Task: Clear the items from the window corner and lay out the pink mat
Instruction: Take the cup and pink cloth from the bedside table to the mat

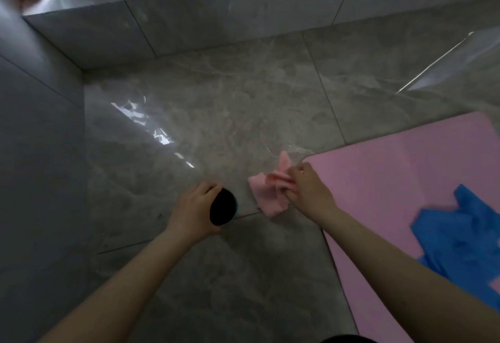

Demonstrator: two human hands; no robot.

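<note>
Pink mat (pixel 400 196) flat beside right hand (pixel 308 188), long axis running away rightward. Right hand clutches pink cloth (pixel 267 193); left hand (pixel 193 207) wraps black cylinder (pixel 223 207). Glossy grey tile floor (pixel 216 115), wall corner beyond.

A home interior: glossy grey marble-look floor tiles (pixel 230 104) meet a low tiled window ledge (pixel 189 17) at the far-left corner.
</note>
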